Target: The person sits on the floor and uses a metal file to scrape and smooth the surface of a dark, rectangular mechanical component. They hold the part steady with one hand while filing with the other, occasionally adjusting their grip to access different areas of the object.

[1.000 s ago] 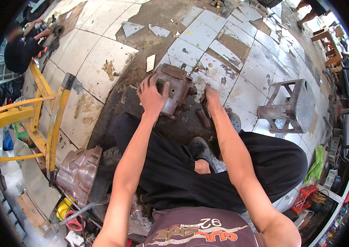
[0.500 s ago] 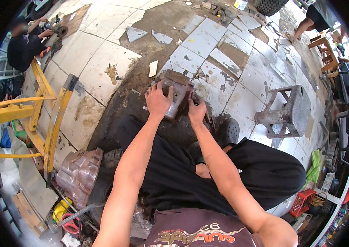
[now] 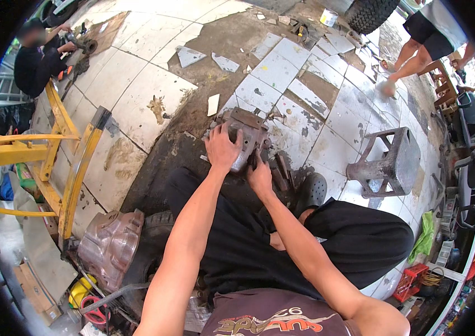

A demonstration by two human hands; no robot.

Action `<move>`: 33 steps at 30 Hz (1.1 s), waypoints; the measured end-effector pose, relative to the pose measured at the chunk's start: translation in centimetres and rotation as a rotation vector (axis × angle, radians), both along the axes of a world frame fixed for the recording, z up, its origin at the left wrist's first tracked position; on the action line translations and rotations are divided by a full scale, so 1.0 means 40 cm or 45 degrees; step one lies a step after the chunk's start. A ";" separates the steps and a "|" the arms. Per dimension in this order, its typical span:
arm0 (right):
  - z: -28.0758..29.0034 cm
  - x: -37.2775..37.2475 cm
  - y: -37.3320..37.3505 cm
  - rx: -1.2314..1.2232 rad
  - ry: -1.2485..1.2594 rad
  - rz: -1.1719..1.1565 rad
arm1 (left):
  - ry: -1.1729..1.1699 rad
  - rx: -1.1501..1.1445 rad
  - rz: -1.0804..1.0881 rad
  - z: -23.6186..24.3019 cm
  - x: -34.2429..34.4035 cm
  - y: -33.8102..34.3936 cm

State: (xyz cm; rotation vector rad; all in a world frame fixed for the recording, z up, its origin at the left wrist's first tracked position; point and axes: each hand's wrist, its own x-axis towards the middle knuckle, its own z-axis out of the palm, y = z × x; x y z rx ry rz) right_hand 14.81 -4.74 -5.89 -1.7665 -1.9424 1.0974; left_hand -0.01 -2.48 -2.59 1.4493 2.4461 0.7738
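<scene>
A rusty, greasy metal housing [image 3: 246, 121] rests on the dark floor patch in front of my crossed legs. My left hand [image 3: 223, 147] is on its left side, fingers curled over the top face. My right hand [image 3: 260, 177] is at the housing's lower right, fingers bent around something dark that I cannot make out. A dark metal bar [image 3: 282, 178] lies just right of that hand. A large bell-shaped metal casing [image 3: 108, 242] sits beside my left leg.
A yellow metal frame [image 3: 58, 168] stands at left, a seated person [image 3: 34, 70] beyond it. A worn stool [image 3: 397, 162] is at right; another person's legs [image 3: 419, 47] are behind it. A large tyre [image 3: 369, 14] and broken tiles [image 3: 226, 63] are farther back.
My right hand has come inward from beside the housing to its lower right. My left hand stays on the housing. The person at upper right has moved further into view.
</scene>
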 end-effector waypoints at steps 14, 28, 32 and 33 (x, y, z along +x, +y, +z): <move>0.040 0.005 0.097 -0.090 -0.334 0.276 | 0.054 0.039 0.005 0.003 0.006 0.001; -0.001 -0.005 0.038 -0.084 -0.345 0.300 | 0.063 0.097 0.050 -0.012 0.003 0.006; 0.011 0.027 0.147 -0.078 -0.294 0.313 | -0.021 0.090 0.043 0.000 0.015 0.007; 0.004 0.026 0.151 -0.058 -0.237 0.259 | -0.057 0.091 0.022 0.006 0.021 0.013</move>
